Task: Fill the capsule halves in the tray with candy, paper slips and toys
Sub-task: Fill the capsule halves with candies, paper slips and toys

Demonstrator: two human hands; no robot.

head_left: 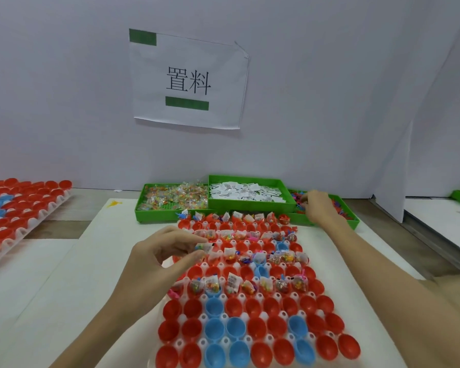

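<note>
Left hand [168, 251] is hovering over the upper left part of the white tray [251, 297], thumb and fingertips pinched on a small clear candy packet [203, 247] with colourful bits in it. Right hand [318, 205] is reached way out into the far right green bin [352, 221], the one with the little multicoloured toys [339, 205], fingers curled down into the pile. Honestly can't tell if it's got hold of anything, the fingertips are buried.

Tray sits right in front on a white surface [77, 274] and is packed with red capsule halves [252, 308] plus a handful of blue capsule halves [214, 306], all open side up. The three nearest rows look unfilled. Further back, some rows are stuffed with candy packets, folded paper and small toys, with bare rows in between.

Behind the tray there are three green bins side by side: the left bin [141, 208] holds clear candy packets, the middle bin [250, 205] holds white paper slips [246, 192], and the toy one is on the right.

Off to the left there's a second tray [37, 219] of red and blue halves. A paper sign [189, 81] with two printed characters and green tape is stuck on the wall.
</note>
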